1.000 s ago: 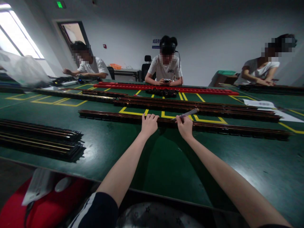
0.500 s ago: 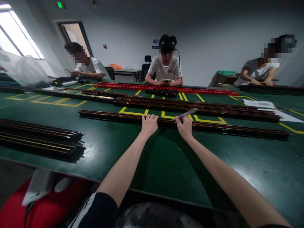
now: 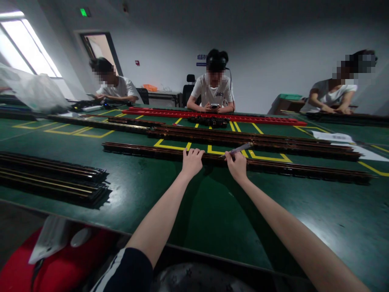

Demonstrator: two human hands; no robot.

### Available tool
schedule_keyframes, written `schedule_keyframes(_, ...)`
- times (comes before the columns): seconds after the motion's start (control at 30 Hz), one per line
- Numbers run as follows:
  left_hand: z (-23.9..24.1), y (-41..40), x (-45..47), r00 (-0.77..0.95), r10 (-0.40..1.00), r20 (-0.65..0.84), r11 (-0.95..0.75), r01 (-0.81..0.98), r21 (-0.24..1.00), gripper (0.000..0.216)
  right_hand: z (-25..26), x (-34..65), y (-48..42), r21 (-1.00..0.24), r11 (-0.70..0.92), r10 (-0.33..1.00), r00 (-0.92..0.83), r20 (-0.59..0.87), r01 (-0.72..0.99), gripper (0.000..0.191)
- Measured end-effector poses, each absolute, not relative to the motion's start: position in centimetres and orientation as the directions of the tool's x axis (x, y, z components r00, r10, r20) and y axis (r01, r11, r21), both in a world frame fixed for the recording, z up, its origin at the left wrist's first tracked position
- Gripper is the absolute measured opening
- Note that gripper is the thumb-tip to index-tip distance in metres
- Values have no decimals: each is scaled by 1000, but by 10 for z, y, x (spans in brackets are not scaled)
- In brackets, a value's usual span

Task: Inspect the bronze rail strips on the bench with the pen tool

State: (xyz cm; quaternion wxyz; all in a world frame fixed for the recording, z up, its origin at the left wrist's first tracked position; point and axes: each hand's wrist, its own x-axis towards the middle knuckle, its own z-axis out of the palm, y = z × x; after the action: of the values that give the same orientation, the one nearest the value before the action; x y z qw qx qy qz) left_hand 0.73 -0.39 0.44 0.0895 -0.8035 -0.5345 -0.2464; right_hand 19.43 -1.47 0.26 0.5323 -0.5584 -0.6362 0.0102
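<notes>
A long dark rail (image 3: 304, 170) with copper-coloured strips lies across the green table (image 3: 212, 211) in front of me. My left hand (image 3: 191, 161) rests on it, fingers curled over its top edge. Just to the right, my right hand (image 3: 237, 165) is closed in a pinch on a thin clear-handled tool (image 3: 238, 149), whose tip points down at the rail beside my fingers.
More long rails (image 3: 249, 140) lie farther back, with a red rail (image 3: 212, 115) beyond them. A stack of rails (image 3: 51, 178) sits at the near left. Three people sit on the far side. Yellow lines mark the table. A red bag (image 3: 57, 263) is at my lower left.
Both hands stay on the rail in the same spot. The view has tilted up slightly, shifting everything a little lower in the picture.
</notes>
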Motion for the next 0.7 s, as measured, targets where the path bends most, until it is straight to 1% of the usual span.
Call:
schedule_keyframes(0.17,3,-2,7,317,814,487,-420,900,115,44,2,195,-14,-618,363,737,190,648,697,40)
schedule_keyframes(0.47,4,-2,5,301,822,483,-398,910,112,46,1,195,-13,-618,353,723,215,657,702,42)
schedule_keyframes(0.7,2,-2,6,279,822,496,-373,922,100,48,1,195,-13,-621,311,695,274,665,719,40)
